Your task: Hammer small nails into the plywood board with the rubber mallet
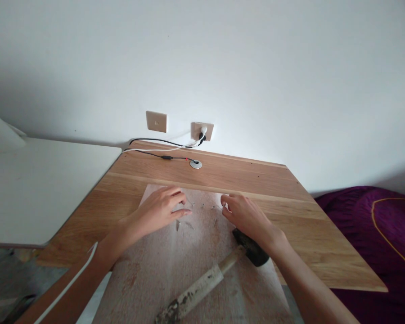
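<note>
Small silver metal nails (203,205) sit toward the far end of the flat, pale wooden board (143,279). Left hand (162,203), above board: grip wide. Right hand (245,213): grip narrow, contents cannot be told.

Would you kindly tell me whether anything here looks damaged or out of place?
The hammer lying on the board looks worn: its pale grip is broken up by dark patches toward the near end. Nothing else clearly stands out.
</note>
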Available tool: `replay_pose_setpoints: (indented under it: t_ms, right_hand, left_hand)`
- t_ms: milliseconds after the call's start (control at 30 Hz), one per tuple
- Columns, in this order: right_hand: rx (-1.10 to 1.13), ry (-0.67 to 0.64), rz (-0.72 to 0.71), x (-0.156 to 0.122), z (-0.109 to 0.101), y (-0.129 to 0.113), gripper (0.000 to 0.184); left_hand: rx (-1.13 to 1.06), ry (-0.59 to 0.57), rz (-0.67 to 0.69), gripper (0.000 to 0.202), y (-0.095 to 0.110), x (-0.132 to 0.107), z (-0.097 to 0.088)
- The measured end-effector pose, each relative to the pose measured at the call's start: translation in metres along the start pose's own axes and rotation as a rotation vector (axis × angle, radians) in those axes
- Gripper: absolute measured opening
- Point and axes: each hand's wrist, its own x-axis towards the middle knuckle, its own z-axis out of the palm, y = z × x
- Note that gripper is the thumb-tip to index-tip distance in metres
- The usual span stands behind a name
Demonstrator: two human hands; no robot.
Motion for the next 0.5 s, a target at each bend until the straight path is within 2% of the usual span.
replay_pose_setpoints:
  t_ms: [100,200,267,400,500]
  right_hand:
    - [0.102,0.018,-0.054,-0.005,-0.003,0.000,0.020]
    - [0.289,-0.044,-0.195,-0.009,-0.003,-0.004,0.018]
    - [0.320,-0.067,-0.242,-0.009,-0.001,-0.007,0.017]
    - [0.120,0.025,-0.103,-0.002,0.004,-0.014,0.023]
    - [-0.075,0.007,-0.010,0.005,0.004,-0.019,0.033]
  left_hand:
    - [0.034,-0.011,-0.028,0.007,-0.009,0.003,0.002]
    - [0.061,-0.078,-0.020,0.013,-0.012,0.007,0.006]
    - [0.081,-0.103,-0.020,0.014,-0.013,0.009,0.008]
    - [0.139,-0.137,0.004,0.012,-0.013,0.012,0.009]
    - [0.185,-0.176,0.039,0.009,-0.014,0.016,0.007]
